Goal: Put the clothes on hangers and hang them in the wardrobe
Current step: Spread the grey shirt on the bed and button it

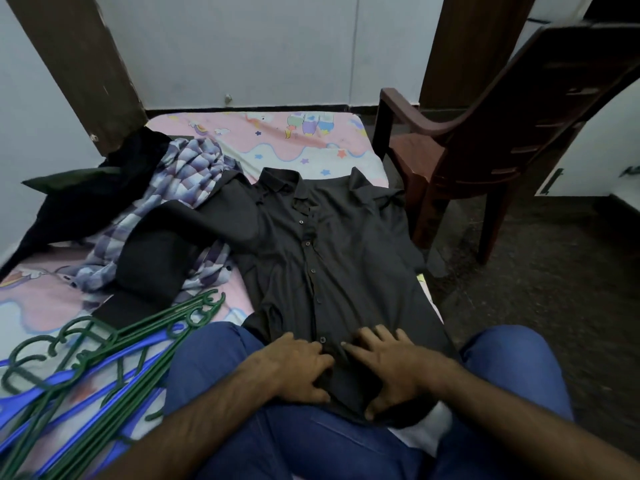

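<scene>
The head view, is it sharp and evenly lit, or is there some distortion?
Head view: dim, flat light, no glare; the dark shirt shows little fold detail. Wide-angle lens bends the brown chair and wooden posts outward. Centre reasonably sharp, hangers at the edge softer.

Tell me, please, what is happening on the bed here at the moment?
A person sits at the bed with a dark button-up shirt spread flat in front of them, collar away. Both hands rest on its lower front near the bottom buttons: the left hand and the right hand. Green and blue hangers lie in a pile on the sheet to the left, untouched. A checked garment and other dark clothes wait beyond them. Nothing is on a hanger yet.
</scene>
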Tool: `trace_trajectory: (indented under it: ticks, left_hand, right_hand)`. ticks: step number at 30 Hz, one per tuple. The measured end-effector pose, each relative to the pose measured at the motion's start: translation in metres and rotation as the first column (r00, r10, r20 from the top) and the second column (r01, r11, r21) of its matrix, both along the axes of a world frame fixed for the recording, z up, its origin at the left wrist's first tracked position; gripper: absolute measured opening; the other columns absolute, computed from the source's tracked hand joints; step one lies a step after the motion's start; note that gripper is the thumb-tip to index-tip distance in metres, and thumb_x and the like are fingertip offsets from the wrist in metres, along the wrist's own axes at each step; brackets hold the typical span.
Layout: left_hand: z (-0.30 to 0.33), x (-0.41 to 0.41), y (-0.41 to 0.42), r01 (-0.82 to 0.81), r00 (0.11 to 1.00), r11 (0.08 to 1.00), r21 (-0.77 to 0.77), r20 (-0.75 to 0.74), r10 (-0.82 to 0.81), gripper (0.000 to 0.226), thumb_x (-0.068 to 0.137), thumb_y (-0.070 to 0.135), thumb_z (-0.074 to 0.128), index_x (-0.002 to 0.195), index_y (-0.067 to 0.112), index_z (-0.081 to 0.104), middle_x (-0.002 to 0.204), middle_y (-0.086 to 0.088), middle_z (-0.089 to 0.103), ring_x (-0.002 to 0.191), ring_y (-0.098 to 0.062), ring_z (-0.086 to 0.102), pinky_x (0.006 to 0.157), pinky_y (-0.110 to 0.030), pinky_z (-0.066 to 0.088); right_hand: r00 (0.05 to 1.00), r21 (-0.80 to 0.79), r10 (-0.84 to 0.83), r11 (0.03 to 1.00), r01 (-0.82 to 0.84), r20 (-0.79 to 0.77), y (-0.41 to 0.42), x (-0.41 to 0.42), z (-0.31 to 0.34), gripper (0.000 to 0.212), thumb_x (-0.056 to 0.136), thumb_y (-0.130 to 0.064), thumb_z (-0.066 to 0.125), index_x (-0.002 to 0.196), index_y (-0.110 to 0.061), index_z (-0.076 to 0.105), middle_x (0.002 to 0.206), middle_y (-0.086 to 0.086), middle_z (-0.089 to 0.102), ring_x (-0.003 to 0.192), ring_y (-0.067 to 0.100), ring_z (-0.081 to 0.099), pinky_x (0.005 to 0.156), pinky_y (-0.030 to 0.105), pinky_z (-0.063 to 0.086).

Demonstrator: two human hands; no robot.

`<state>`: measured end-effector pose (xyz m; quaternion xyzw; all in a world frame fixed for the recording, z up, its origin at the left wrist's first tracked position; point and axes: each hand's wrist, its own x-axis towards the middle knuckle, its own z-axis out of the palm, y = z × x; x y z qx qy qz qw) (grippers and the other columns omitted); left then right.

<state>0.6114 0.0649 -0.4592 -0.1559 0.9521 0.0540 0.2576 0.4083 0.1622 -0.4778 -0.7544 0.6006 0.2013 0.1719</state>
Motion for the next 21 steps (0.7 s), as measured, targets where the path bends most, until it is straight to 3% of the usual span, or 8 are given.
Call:
trace_trajectory:
  ticks: [2,4,7,10,13,16,19,21]
  left_hand:
    - [-0.006,-0.004,0.003,0.04,0.996,0.993,-0.112,-0.074,-0.049,0.041,0.098,0.041,0.046,0.128,0.014,0.053,0.126,-0.013,0.058,0.113,-0.033,0.058,0.092,-0.044,0.04]
    - [-0.01,-0.006,0.003,0.042,0.986,0.985,-0.166,-0.154,-0.067,0.03,0.101,0.027,0.041,0.122,0.01,0.053,0.118,-0.015,0.064,0.104,-0.036,0.063,0.082,-0.042,0.043]
    - [-0.006,-0.008,-0.003,-0.091,0.955,0.985,-0.144,-0.294,0.045,0.023,0.102,0.024,0.038,0.114,0.009,0.051,0.108,-0.018,0.068,0.094,-0.04,0.065,0.068,-0.04,0.039]
    - [0.011,-0.014,-0.013,-0.24,0.915,0.97,-0.031,-0.342,0.215,0.02,0.1,0.027,0.041,0.106,0.012,0.051,0.107,-0.017,0.068,0.096,-0.038,0.063,0.071,-0.038,0.039]
    - [0.031,-0.019,-0.019,-0.192,0.94,0.951,0.243,-0.233,0.249,0.013,0.097,0.022,0.047,0.094,0.013,0.056,0.102,-0.012,0.068,0.09,-0.028,0.061,0.073,-0.034,0.041]
    - [0.033,-0.021,-0.012,-0.14,0.984,0.831,0.538,-0.017,0.176,0.01,0.095,0.016,0.053,0.096,0.011,0.062,0.096,-0.006,0.066,0.081,-0.016,0.057,0.073,-0.031,0.046]
    - [0.029,-0.025,-0.016,-0.236,0.971,0.752,0.615,0.173,0.164,0.026,0.097,0.029,0.061,0.118,0.014,0.062,0.108,0.005,0.064,0.099,-0.016,0.061,0.091,-0.029,0.05]
    - [0.033,-0.028,-0.037,-0.263,0.964,0.698,0.666,0.148,0.222,0.03,0.099,0.026,0.061,0.125,0.011,0.059,0.104,0.005,0.065,0.092,-0.007,0.062,0.088,-0.023,0.049]
  right_hand:
    - [0.999,-0.071,0.017,0.997,-0.021,-0.051,0.004,0.005,-0.005,0.104,0.085,-0.061,0.065,0.162,-0.025,0.006,0.162,0.011,0.012,0.144,0.036,0.02,0.114,0.059,0.027]
    - [0.999,-0.148,-0.001,0.989,-0.007,-0.052,0.006,0.008,-0.008,0.087,0.088,-0.052,0.062,0.158,-0.023,0.019,0.156,0.012,0.024,0.136,0.036,0.032,0.106,0.057,0.036]
    - [0.999,-0.297,0.037,0.954,-0.039,-0.012,0.003,0.007,-0.015,0.05,0.086,-0.036,0.062,0.131,-0.018,0.05,0.123,0.008,0.054,0.106,0.031,0.057,0.079,0.045,0.049]
    - [0.995,-0.309,0.072,0.95,-0.046,0.075,-0.003,0.006,-0.001,0.026,0.088,-0.019,0.055,0.112,-0.013,0.057,0.105,0.008,0.062,0.091,0.032,0.061,0.075,0.041,0.049]
    - [0.991,-0.211,0.034,0.977,-0.006,0.131,-0.009,0.005,0.033,0.034,0.085,-0.014,0.051,0.118,-0.018,0.061,0.111,0.009,0.068,0.101,0.032,0.063,0.075,0.035,0.042]
    - [0.967,0.122,-0.1,0.99,0.073,0.236,-0.014,0.003,0.049,0.048,0.083,-0.007,0.049,0.126,-0.021,0.065,0.12,0.01,0.07,0.108,0.029,0.064,0.083,0.031,0.047]
    - [0.943,0.368,-0.182,0.927,0.07,0.279,-0.022,0.001,0.045,0.045,0.082,-0.01,0.048,0.123,-0.015,0.066,0.118,0.006,0.07,0.103,0.027,0.066,0.088,0.034,0.054]
    - [0.933,0.406,-0.217,0.91,0.086,0.288,-0.037,-0.002,0.041,0.036,0.086,-0.004,0.049,0.116,-0.015,0.067,0.108,0.004,0.068,0.095,0.021,0.065,0.079,0.026,0.054]
